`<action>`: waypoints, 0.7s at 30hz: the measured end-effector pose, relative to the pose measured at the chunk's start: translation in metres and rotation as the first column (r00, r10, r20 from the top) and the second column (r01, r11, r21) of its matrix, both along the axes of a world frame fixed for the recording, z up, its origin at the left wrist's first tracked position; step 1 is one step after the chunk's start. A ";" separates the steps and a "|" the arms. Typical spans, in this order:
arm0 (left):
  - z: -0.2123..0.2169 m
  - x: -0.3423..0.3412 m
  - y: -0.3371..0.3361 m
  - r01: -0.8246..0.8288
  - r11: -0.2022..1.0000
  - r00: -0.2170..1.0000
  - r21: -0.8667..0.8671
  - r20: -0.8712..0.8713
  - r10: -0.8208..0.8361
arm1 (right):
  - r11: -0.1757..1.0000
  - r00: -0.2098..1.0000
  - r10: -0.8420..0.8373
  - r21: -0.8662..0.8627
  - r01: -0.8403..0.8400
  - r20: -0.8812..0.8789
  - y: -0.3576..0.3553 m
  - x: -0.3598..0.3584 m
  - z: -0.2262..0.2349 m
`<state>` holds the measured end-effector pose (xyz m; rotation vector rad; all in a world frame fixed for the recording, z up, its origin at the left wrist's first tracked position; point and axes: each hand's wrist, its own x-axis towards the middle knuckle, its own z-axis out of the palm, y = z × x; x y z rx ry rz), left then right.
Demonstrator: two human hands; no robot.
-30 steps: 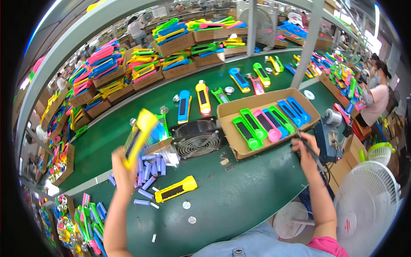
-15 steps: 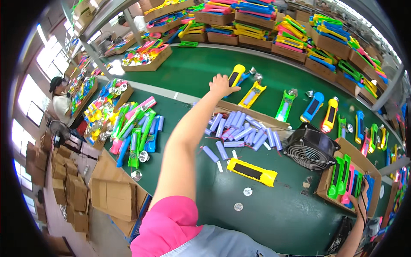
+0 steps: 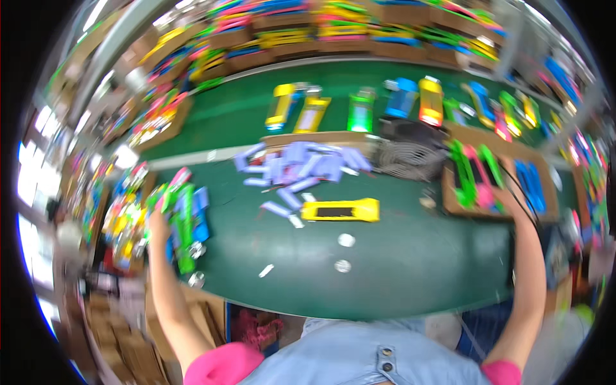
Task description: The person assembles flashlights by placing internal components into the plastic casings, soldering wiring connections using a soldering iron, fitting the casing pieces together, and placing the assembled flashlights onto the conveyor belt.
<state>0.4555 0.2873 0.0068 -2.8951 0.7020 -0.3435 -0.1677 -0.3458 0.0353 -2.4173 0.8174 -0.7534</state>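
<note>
At the left, my left hand [image 3: 158,224] is at a heap of green, pink and blue plastic casings [image 3: 184,218]; motion blur hides its fingers. My right hand [image 3: 510,192] is in the cardboard box [image 3: 550,196] at the right, beside green, pink and blue casings, its fingers also smeared. Between my arms a yellow casing [image 3: 367,210] with a dark panel lies on the green table. Behind it is a pile of lilac cylindrical cells [image 3: 305,160]. Two white discs [image 3: 346,240] lie in front of the casing.
A black fan [image 3: 410,157] with a round wire grille stands beside the box. Beyond it, a green belt [image 3: 224,106] bears several coloured casings, some lit. Boxes of casings are stacked at the back. A bin of shiny yellow parts [image 3: 125,218] stands far left.
My left hand has left the yellow casing on the belt and come back to the heap at left. My right hand is still at the box. The view has turned and blurred.
</note>
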 end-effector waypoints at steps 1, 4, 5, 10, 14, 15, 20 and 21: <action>0.005 -0.012 -0.012 0.071 0.990 0.997 -0.126 0.024 -0.069 | 0.992 0.998 0.055 -0.113 -0.051 0.031 -0.012 -0.005 -0.010; 0.006 0.019 0.048 0.008 0.998 0.990 -0.057 0.141 0.000 | 0.968 0.988 -0.142 -0.220 0.125 -0.062 0.016 0.014 0.009; 0.005 0.026 0.044 -0.044 0.992 0.992 -0.117 0.115 0.057 | 0.897 0.945 -0.292 -0.384 0.217 -0.148 0.030 0.014 0.025; 0.069 -0.031 -0.042 0.379 0.913 0.871 -0.149 0.391 -0.298 | 0.813 0.835 -0.544 0.190 0.550 -0.087 -0.005 -0.053 0.001; 0.133 -0.176 -0.137 0.636 0.708 0.768 -0.307 0.155 -0.622 | 0.868 0.868 -0.486 0.170 0.467 0.096 0.082 -0.050 0.038; 0.134 -0.211 -0.155 0.707 0.619 0.679 -0.341 0.083 -0.730 | 0.886 0.885 -0.453 -0.062 0.460 0.105 0.102 -0.053 0.032; 0.079 -0.346 -0.226 0.728 0.324 0.058 -0.604 -0.417 -0.907 | 0.952 0.950 -0.132 -0.231 0.201 0.282 0.205 -0.045 -0.004; 0.062 -0.362 -0.226 0.683 0.320 -0.035 -0.656 -0.467 -0.883 | 0.983 0.964 -0.166 0.113 0.145 0.210 0.221 -0.049 -0.015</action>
